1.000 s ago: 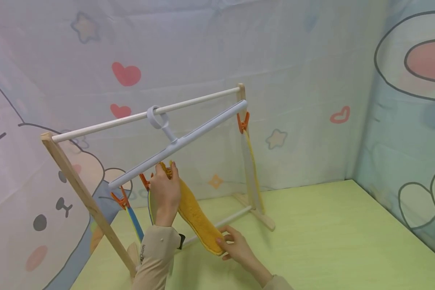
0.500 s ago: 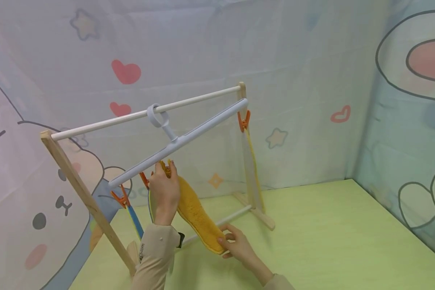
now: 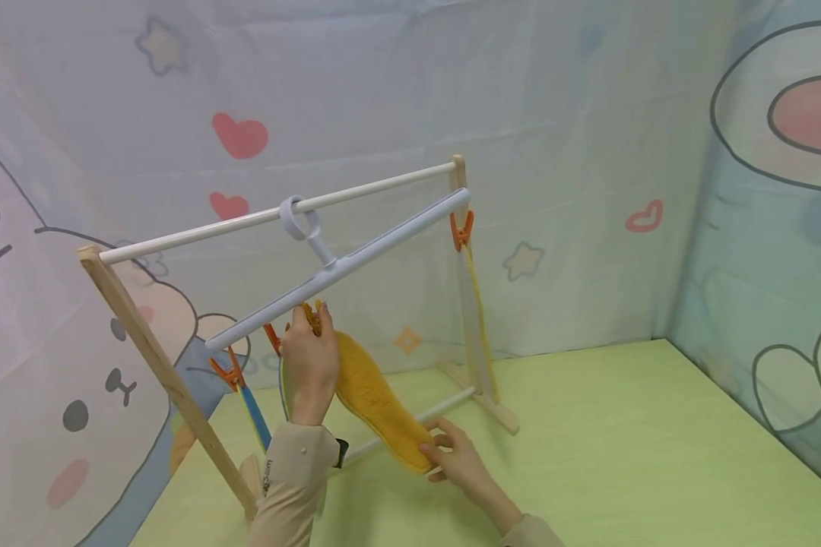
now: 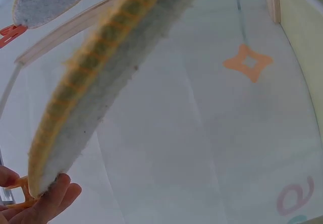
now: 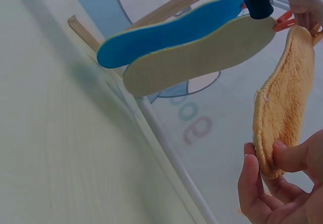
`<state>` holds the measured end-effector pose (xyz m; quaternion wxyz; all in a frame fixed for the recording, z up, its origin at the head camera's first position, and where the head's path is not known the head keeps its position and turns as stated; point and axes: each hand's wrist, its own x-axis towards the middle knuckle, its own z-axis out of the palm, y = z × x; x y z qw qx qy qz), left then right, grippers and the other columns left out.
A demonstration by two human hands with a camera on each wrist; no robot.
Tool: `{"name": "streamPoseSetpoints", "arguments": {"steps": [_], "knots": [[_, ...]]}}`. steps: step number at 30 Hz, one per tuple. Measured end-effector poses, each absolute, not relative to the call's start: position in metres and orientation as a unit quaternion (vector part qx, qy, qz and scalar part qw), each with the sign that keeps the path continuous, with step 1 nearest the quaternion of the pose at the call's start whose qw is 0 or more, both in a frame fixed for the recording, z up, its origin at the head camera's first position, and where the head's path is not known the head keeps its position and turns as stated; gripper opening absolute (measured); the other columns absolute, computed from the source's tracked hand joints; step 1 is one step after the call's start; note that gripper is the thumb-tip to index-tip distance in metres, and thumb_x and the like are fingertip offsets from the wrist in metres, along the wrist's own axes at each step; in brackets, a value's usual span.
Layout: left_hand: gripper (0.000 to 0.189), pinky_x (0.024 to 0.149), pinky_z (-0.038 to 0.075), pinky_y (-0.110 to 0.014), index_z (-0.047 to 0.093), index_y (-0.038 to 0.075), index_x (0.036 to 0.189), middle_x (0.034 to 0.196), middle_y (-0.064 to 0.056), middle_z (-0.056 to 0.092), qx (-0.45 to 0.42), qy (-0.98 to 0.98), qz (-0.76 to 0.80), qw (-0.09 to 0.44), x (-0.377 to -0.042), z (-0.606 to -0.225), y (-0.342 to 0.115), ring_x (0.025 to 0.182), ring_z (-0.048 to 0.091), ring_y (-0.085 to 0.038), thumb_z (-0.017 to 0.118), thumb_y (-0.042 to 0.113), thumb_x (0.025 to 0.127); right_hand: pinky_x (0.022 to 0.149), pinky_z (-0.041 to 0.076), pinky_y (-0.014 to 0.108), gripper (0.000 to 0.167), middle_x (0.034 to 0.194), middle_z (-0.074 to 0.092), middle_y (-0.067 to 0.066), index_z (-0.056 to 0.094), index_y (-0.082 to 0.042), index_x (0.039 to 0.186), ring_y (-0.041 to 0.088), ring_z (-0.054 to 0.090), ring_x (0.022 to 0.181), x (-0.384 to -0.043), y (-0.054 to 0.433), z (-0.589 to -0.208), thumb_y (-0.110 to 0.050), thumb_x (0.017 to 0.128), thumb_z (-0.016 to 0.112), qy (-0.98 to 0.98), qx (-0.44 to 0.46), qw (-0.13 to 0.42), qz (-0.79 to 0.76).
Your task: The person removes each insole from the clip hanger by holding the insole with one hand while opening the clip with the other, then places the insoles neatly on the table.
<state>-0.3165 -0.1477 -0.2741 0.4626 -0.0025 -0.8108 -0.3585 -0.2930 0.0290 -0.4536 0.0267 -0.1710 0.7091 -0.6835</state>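
A fuzzy yellow insole slants down below the hanger, its pale underside showing in the left wrist view. My left hand is at its upper end, just under the hanger bar, and pinches a yellow clothespin there. Thumb and fingers of my right hand pinch the lower end, thumb on the fuzzy face in the right wrist view. Beside my left hand, orange clothespins carry two insoles, a blue one and a beige-faced one. The white hanger hooks over the rack's rod.
A wooden rack with white rods stands on the light green table. At the hanger's far end another orange clothespin holds a yellow-edged insole. A printed cloth hangs behind the table.
My right hand has shifted slightly right and up, swinging the insole's lower end with it. The left hand stays in nearly the same place under the hanger.
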Motion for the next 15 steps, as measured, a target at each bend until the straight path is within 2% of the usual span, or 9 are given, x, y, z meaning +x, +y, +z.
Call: {"name": "streamPoseSetpoints", "arguments": {"steps": [9, 15], "knots": [[0.030, 0.038, 0.026, -0.024, 0.052, -0.003, 0.090, 0.054, -0.009, 0.041, -0.002, -0.810, -0.363, 0.461, -0.317, -0.273, -0.148, 0.042, 0.037, -0.018, 0.046, 0.026, 0.093, 0.053, 0.053, 0.040, 0.026, 0.092, 0.062, 0.021, 0.050, -0.004, 0.110, 0.017, 0.063, 0.066, -0.297, 0.043, -0.447, -0.014, 0.086, 0.057, 0.720, -0.161, -0.003, -0.675], [0.028, 0.038, 0.027, -0.024, 0.052, -0.003, 0.089, 0.055, -0.009, 0.042, 0.007, -0.814, -0.362, 0.454, -0.316, -0.273, -0.148, 0.043, 0.038, -0.019, 0.047, 0.025, 0.092, 0.052, 0.053, 0.032, 0.026, 0.094, 0.060, 0.021, 0.049, -0.004, 0.110, 0.014, 0.061, 0.067, -0.295, 0.053, -0.437, -0.013, 0.086, 0.056, 0.728, -0.161, -0.015, -0.667]]}}
